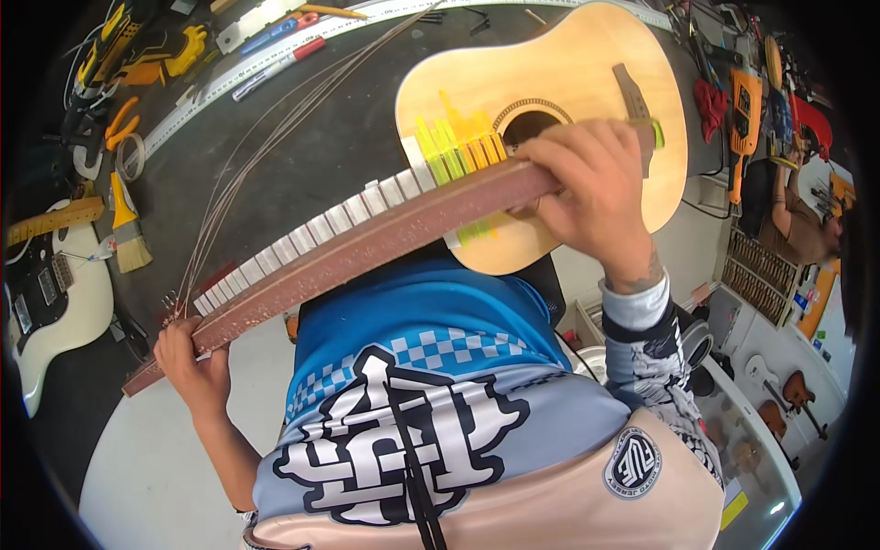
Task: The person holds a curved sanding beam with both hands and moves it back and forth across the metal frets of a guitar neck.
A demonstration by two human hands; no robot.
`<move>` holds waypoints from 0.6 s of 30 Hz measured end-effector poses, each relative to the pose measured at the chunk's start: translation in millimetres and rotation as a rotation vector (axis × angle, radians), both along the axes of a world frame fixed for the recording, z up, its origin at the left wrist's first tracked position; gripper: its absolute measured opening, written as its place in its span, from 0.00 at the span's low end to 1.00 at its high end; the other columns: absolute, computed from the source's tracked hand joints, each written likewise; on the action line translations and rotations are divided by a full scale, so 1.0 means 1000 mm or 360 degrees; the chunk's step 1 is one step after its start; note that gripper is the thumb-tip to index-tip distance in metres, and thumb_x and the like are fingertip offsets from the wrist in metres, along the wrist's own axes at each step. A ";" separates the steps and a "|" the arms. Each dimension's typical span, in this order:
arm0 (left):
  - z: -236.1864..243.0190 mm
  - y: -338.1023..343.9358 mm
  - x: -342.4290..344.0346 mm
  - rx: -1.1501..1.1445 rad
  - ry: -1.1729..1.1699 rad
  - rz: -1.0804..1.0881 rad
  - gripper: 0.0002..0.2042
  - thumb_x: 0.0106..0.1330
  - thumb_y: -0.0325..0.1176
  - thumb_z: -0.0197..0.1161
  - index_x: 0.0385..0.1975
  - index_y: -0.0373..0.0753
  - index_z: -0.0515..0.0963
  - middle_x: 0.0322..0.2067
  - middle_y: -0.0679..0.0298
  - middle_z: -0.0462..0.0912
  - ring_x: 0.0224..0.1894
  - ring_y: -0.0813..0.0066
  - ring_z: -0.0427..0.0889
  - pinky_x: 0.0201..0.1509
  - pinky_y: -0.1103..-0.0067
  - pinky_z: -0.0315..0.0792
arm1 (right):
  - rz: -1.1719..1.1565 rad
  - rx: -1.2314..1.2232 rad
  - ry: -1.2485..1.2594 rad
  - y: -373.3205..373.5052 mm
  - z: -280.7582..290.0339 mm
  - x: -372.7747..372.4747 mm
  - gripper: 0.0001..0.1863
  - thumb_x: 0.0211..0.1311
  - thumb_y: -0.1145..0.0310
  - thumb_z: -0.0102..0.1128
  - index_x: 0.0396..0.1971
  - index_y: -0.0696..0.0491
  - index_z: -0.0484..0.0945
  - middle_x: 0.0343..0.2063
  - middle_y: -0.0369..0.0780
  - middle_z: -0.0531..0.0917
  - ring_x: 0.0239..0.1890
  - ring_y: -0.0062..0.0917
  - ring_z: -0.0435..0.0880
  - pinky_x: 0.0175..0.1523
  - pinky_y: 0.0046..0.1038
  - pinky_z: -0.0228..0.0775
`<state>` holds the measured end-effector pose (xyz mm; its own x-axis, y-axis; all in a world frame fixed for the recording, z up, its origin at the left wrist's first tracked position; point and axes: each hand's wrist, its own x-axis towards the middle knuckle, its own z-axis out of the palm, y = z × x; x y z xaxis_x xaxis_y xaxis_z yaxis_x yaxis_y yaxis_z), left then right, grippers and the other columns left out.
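Note:
A pale-topped acoustic guitar [458, 78] lies across the bench, its neck reaching to the left. Whitish strips of masking tape [321, 226] cover the fretboard between the frets, with yellow-green and orange tape [447, 163] near the soundhole. Along the neck's near side runs a long reddish-brown bar [367, 255]; whether it rests on the frets I cannot tell. My right hand [587, 188] grips its right end beside the soundhole. Close to the headstock, my left hand [195, 367] is closed around the left end. Loose guitar strings [266, 137] curve away from the headstock over the bench.
A long metal ruler [220, 84], markers [280, 69] and a yellow-handled brush [128, 225] lie on the dark bench [339, 137]. A white electric guitar body [69, 284] is at the left. An orange tool [743, 115] hangs at right, where another person [797, 215] works.

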<state>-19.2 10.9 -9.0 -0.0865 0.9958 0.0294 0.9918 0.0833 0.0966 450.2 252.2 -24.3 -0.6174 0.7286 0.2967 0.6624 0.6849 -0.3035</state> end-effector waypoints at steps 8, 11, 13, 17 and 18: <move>-0.004 0.019 -0.012 -0.0084 0.0015 0.0156 0.23 0.54 0.37 0.83 0.44 0.36 0.79 0.37 0.57 0.80 0.44 0.51 0.78 0.53 0.64 0.68 | 0.0144 0.0195 0.0088 0.039 -0.012 -0.011 0.22 0.47 0.54 0.81 0.43 0.43 0.87 0.38 0.30 0.85 0.44 0.30 0.83 0.53 0.38 0.68; 0.002 0.002 -0.004 -0.0011 0.0016 0.0025 0.21 0.53 0.34 0.81 0.44 0.37 0.79 0.38 0.57 0.81 0.44 0.52 0.79 0.54 0.64 0.68 | 0.0088 0.0160 0.0067 0.010 -0.006 -0.001 0.23 0.44 0.54 0.83 0.42 0.42 0.87 0.37 0.30 0.85 0.43 0.29 0.83 0.52 0.37 0.68; 0.003 -0.004 0.002 -0.0004 -0.0023 -0.0013 0.21 0.50 0.31 0.79 0.44 0.37 0.79 0.39 0.57 0.82 0.44 0.50 0.79 0.54 0.63 0.68 | 0.0018 0.0157 0.0074 -0.007 -0.007 0.004 0.25 0.41 0.54 0.84 0.42 0.41 0.87 0.37 0.29 0.84 0.43 0.28 0.83 0.52 0.36 0.67; 0.000 0.010 -0.006 0.0019 -0.0008 0.0010 0.20 0.55 0.34 0.80 0.44 0.37 0.79 0.38 0.57 0.81 0.44 0.50 0.78 0.53 0.63 0.68 | 0.0093 0.0244 0.0142 0.021 -0.011 0.000 0.24 0.43 0.51 0.83 0.42 0.41 0.87 0.35 0.29 0.84 0.42 0.28 0.83 0.52 0.36 0.67; -0.001 0.014 -0.010 0.0017 0.0000 0.0005 0.20 0.55 0.34 0.80 0.44 0.37 0.79 0.38 0.57 0.81 0.44 0.50 0.78 0.53 0.63 0.68 | 0.0088 0.0242 0.0149 0.026 -0.006 -0.006 0.24 0.43 0.51 0.83 0.42 0.41 0.87 0.35 0.29 0.84 0.42 0.28 0.83 0.52 0.36 0.67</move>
